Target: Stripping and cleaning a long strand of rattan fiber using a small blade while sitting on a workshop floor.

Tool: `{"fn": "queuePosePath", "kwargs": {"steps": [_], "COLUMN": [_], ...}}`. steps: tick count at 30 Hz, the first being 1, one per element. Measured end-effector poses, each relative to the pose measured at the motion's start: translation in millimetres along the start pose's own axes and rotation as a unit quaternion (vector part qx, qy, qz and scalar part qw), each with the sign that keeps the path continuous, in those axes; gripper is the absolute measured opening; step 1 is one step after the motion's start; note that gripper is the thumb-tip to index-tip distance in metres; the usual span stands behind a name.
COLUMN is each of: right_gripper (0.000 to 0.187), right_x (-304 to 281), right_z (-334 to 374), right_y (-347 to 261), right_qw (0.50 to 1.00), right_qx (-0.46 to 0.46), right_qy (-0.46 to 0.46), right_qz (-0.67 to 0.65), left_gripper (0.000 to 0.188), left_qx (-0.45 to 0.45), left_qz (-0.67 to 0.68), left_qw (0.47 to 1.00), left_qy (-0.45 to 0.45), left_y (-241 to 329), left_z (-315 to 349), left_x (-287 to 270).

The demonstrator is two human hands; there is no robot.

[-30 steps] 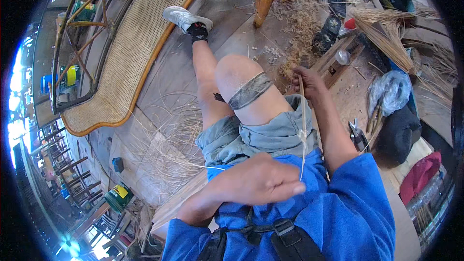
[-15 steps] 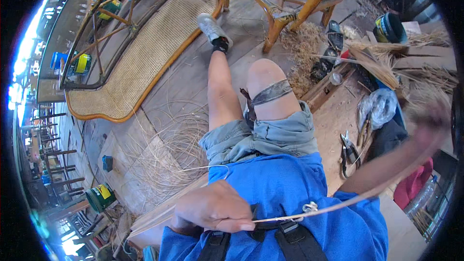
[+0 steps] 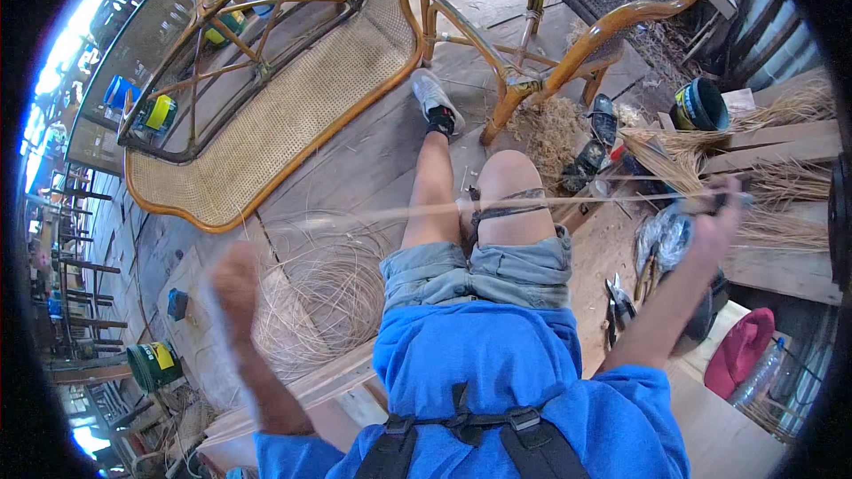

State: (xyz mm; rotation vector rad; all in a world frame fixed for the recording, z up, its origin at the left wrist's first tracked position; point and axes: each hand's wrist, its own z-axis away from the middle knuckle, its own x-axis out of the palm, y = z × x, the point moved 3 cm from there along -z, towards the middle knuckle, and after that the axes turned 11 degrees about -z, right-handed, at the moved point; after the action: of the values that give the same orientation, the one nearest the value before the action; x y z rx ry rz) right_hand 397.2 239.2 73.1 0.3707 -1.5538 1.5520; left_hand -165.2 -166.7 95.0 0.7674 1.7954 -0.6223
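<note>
Grips strand point(image 3: 444, 208) in right hand point(image 3: 717, 215), well apart from left hand point(image 3: 235, 282), likely for straightness; cannot tell left grip through blur.

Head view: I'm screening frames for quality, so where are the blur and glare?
Left hand, right hand and pale strip motion-blurred in the head view; head view's left edge blown white with glare; head view's corners black; caned panel fairly crisp in head view.

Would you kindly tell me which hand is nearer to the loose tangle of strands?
Left: the left hand appears beside the left edge of the tangle; the right hand is far to its right.
</note>
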Motion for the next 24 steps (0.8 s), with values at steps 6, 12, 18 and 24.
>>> {"fn": "queuePosePath", "kwargs": {"steps": [6,12,18,24], "right_gripper": [0.009,0.012,0.021,0.031], "right_x": [-42,-52,19,28], "right_z": [-6,19,9,-83], "right_y": [196,256,120,-182], "right_qw": [0.964,0.886,0.986,0.948], "right_qx": [0.261,0.463,0.160,-0.210], "right_qy": [-0.049,-0.010,-0.042,-0.212], "right_qz": [0.025,-0.019,0.016,0.113], "left_gripper": [0.038,0.033,0.023,0.036], "left_qx": [-0.372,-0.504,-0.248,-0.119], "left_qz": [-0.035,0.395,0.462,0.353], "left_qw": [0.901,0.718,0.847,0.911], "left_qy": [0.219,0.273,0.090,-0.177], "left_y": [-275,-260,-103,152], "left_z": [55,87,34,-32], "left_x": [-19,58,189,124]}}
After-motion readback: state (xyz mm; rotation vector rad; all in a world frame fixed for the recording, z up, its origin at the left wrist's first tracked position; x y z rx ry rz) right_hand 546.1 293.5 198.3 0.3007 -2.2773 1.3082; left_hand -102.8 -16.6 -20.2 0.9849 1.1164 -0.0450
